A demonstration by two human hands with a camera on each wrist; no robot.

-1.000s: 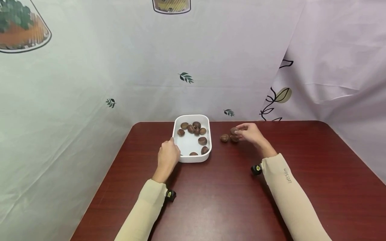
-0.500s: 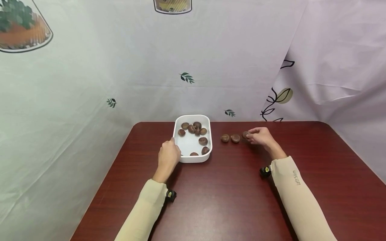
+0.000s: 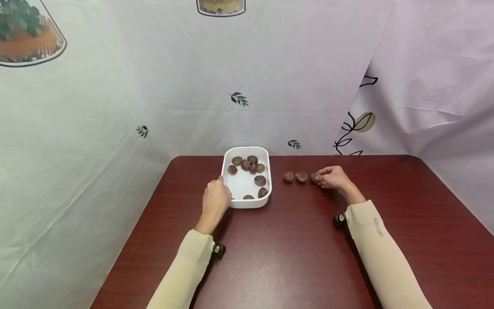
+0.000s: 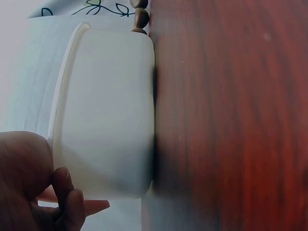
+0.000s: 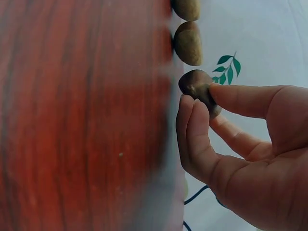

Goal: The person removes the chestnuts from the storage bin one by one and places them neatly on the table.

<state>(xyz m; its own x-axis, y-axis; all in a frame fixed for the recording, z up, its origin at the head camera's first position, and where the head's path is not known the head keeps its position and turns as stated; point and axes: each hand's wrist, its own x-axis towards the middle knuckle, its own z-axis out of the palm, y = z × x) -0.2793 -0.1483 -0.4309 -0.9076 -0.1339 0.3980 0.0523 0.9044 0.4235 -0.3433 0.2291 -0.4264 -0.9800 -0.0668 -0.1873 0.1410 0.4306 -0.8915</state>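
Observation:
A white rectangular container [image 3: 247,204] with several brown chestnuts [image 3: 260,180] inside stands on the table. My left hand [image 3: 216,198] grips its near left corner; in the left wrist view the thumb lies at the rim [image 4: 57,101] and the fingers curl at the side wall. To the right of the container, my right hand [image 3: 332,177] pinches a chestnut [image 5: 197,86] between thumb and fingertips, low at the table. This chestnut is the right end of a row, beside a middle chestnut [image 3: 301,177] and a left one [image 3: 287,177].
The dark red wooden table [image 3: 270,257] ends at a pale curtain [image 3: 185,98] printed with leaves, close behind the container and the row. Black wrist cameras [image 3: 218,250] sit on both sleeves.
My right hand has moved a chestnut from above the middle one to the right, then down to the table at the row's right end. The left hand and container stay in place.

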